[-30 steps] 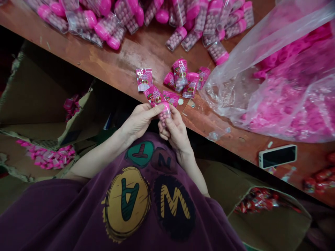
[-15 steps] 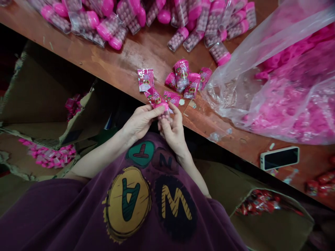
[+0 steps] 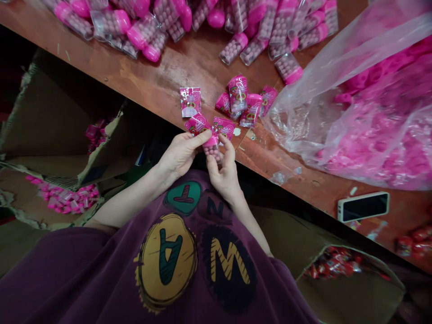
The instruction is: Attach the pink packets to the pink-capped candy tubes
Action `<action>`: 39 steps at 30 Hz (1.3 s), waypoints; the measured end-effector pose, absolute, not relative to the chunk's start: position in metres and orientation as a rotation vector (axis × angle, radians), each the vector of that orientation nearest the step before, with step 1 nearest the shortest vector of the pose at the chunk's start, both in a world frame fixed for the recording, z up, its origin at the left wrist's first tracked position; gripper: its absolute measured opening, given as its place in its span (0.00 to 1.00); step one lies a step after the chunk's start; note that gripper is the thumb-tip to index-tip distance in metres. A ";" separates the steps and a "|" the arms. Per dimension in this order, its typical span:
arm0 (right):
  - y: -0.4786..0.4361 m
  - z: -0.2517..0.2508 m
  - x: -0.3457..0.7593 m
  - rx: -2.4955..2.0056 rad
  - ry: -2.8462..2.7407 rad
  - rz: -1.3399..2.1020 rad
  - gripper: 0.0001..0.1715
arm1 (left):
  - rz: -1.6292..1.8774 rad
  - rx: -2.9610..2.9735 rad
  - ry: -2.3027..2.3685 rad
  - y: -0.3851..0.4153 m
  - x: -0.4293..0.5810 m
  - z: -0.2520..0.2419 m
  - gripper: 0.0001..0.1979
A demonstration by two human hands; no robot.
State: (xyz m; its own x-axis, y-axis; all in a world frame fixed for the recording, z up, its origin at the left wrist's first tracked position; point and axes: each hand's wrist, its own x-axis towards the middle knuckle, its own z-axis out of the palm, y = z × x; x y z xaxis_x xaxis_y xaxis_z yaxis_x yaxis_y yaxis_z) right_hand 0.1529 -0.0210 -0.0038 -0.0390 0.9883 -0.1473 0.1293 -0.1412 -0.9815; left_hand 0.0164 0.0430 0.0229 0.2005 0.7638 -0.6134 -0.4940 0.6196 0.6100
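Your left hand and right hand pinch one jar, wrap hard to make out; count wrapped jars farther right done, far bare jars pending.

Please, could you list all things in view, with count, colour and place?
Table: one, reddish-brown, across view
Held container: one, clear, pink cap, between both hands
Similar containers: many, clear and pink, table's far side
Wrapped packs: four, pink, mid-table
Printed packets: three, pink, table's near edge
Bag of pink parts: one, translucent, right
Phone: one, pale, dark screen, right
Scraps: several, pale, table
Glossy packets: several, red, right and lower right
Boxes: at least two, brown, left and lower right
Small pieces: many, pink, left
Shirt: one, purple, bottom
Left hand: one, bare, at container's cap
Right hand: one, bare, at its body
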 end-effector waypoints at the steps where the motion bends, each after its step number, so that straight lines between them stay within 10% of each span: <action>1: -0.022 -0.005 0.154 -1.415 -1.337 1.233 0.33 | 0.913 0.296 1.047 0.043 0.017 0.022 0.12; 16: -0.025 -0.011 0.157 -1.431 -1.396 1.214 0.33 | 0.935 0.280 1.062 0.043 0.014 0.025 0.15; 30: -0.012 0.000 0.162 -1.019 -0.447 1.876 0.20 | 1.019 0.384 1.196 0.044 0.008 0.024 0.16; 39: -0.025 -0.013 0.163 -1.279 -0.954 1.335 0.25 | 0.971 0.306 1.095 0.041 0.010 0.019 0.16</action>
State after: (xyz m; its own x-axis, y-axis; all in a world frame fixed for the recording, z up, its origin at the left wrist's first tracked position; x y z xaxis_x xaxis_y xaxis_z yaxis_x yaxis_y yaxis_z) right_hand 0.1625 -0.0246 -0.0129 0.0742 0.9795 -0.1870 -0.1407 -0.1754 -0.9744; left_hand 0.0095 0.0409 0.0187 0.1143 0.7859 -0.6078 -0.5086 0.5718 0.6437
